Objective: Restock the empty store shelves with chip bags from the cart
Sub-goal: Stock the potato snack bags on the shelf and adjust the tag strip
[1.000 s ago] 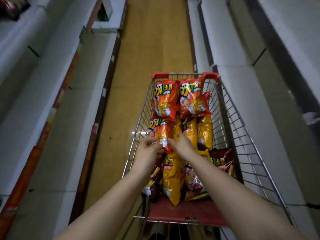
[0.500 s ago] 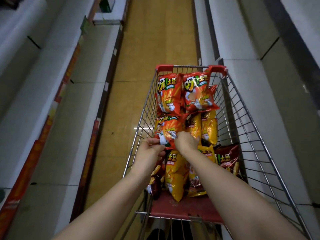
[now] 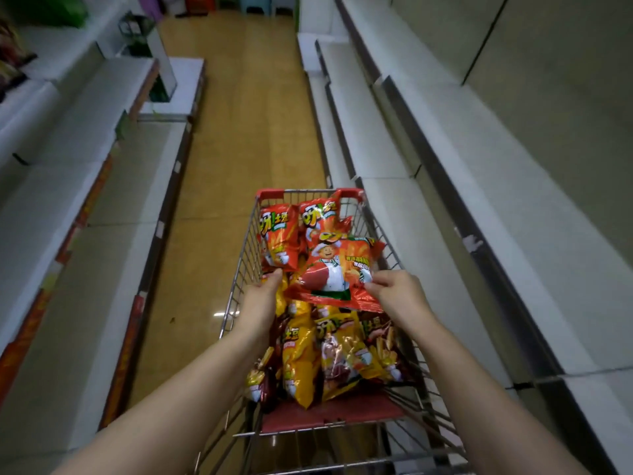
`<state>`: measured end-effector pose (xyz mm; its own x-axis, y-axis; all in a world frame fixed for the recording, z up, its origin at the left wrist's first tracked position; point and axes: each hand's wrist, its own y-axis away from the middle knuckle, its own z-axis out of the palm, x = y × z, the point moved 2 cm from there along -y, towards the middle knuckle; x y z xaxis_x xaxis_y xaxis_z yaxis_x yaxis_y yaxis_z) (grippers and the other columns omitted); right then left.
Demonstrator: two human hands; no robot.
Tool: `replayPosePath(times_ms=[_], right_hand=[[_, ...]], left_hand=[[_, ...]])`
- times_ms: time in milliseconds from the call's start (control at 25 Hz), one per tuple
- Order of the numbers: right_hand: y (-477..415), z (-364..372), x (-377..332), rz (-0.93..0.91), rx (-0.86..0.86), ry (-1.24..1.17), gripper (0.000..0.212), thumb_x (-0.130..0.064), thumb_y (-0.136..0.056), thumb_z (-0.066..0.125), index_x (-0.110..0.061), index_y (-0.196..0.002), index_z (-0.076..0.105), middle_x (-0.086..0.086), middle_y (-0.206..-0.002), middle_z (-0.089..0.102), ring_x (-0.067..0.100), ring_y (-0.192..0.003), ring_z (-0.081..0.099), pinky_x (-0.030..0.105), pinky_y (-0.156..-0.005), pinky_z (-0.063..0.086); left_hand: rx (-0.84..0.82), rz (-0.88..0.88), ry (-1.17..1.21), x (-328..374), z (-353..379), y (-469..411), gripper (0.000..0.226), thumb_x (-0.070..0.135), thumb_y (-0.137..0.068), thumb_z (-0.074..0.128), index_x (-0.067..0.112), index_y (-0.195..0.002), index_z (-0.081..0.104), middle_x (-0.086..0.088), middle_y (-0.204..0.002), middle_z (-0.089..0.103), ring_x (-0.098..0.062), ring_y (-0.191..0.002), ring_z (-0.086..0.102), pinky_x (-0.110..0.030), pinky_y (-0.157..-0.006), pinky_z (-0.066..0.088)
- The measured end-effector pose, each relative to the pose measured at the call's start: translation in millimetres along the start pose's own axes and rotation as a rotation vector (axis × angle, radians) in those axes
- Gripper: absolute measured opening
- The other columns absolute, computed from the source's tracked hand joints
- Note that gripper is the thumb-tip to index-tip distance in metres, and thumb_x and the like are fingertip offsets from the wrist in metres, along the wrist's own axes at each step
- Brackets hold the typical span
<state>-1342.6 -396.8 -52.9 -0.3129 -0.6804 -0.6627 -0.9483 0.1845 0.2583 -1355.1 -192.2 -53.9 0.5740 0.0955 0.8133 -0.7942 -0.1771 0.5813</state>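
right hand point(image 3: 394, 293) pinches the near right corner of a red chip bag point(image 3: 330, 275), thumb on top, fingers curled beneath. left hand point(image 3: 262, 299) sits at the bag's left edge, fingers hidden; whether it grips cannot be told. the bag is held face up above the yellow bags point(image 3: 301, 351) in the cart point(image 3: 270, 193). step in hand, by judgement: taking one bag out of the cart. the next move calls for a carry over the wire wall to the right shelves point(image 3: 428, 234) or left shelves point(image 3: 85, 200), then standing the bag face outward.
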Motion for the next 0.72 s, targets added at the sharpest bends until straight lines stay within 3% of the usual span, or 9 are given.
replayPosePath(times_ms=[120,240,360,440,560,720], right_hand=[[36.8,-41.3,-16.8,-0.061,0.082,-0.065,0.014,-0.015,-0.087,0.063,-0.007,-0.093,0.073,0.011,-0.086,0.07,0.028,-0.085,0.065,0.037,-0.08,0.051],[74.8,-69.6,-28.1,-0.11,0.104,-0.122,0.02,-0.016,-0.087,0.063,-0.013,-0.104,0.072,0.007,-0.092,0.072,0.022,-0.086,0.067,0.04,-0.086,0.052],[123.5,-104.5,-45.3,-0.159,0.101,-0.189,0.024,-0.017,-0.086,0.064,-0.018,-0.11,0.069,-0.004,-0.093,0.07,0.008,-0.085,0.067,0.029,-0.087,0.053],[154.3,-131.1,-57.1,-0.17,0.135,-0.316,0.039,-0.03,-0.082,0.066,-0.019,-0.119,0.06,-0.004,-0.104,0.067,0.005,-0.09,0.065,0.026,-0.085,0.054],[199.7,-176.4,-71.4,-0.179,0.265,-0.435,0.054,-0.044,-0.08,0.057,-0.027,-0.128,0.04,-0.003,-0.116,0.06,0.005,-0.091,0.064,0.017,-0.07,0.055],[266.2,-235.7,-81.2,-0.254,0.512,-0.384,0.057,-0.054,-0.072,0.053,-0.029,-0.123,0.046,0.002,-0.111,0.066,0.013,-0.089,0.069,0.034,-0.08,0.057]], left_hand=[[-0.179,-0.03,0.032,27.0,6.5,17.1,0.059,0.061,-0.082,0.053,0.014,-0.116,0.059,-0.014,-0.111,0.064,-0.027,-0.099,0.059,-0.034,-0.079,0.045],[-0.425,0.002,-0.013,52.7,22.4,45.3,0.087,0.074,-0.055,0.06,0.018,-0.122,0.061,-0.02,-0.12,0.061,-0.036,-0.117,0.055,-0.046,-0.101,0.044],[-0.55,0.136,0.091,75.8,41.9,77.4,0.076,0.048,-0.057,0.077,0.011,-0.122,0.061,-0.013,-0.106,0.071,-0.031,-0.097,0.068,-0.045,-0.092,0.052],[-0.61,0.256,0.18,90.7,52.9,104.4,0.067,0.032,-0.063,0.077,0.012,-0.123,0.057,-0.01,-0.105,0.072,-0.028,-0.092,0.07,-0.041,-0.083,0.056],[-0.824,0.397,0.205,116.4,73.3,164.9,0.059,0.024,-0.066,0.075,0.016,-0.121,0.054,-0.007,-0.105,0.072,-0.028,-0.092,0.071,-0.038,-0.076,0.056],[-1.056,0.525,0.164,143.9,110.8,249.3,0.054,0.024,-0.068,0.076,0.018,-0.118,0.055,-0.009,-0.102,0.072,-0.029,-0.088,0.071,-0.038,-0.07,0.059]])
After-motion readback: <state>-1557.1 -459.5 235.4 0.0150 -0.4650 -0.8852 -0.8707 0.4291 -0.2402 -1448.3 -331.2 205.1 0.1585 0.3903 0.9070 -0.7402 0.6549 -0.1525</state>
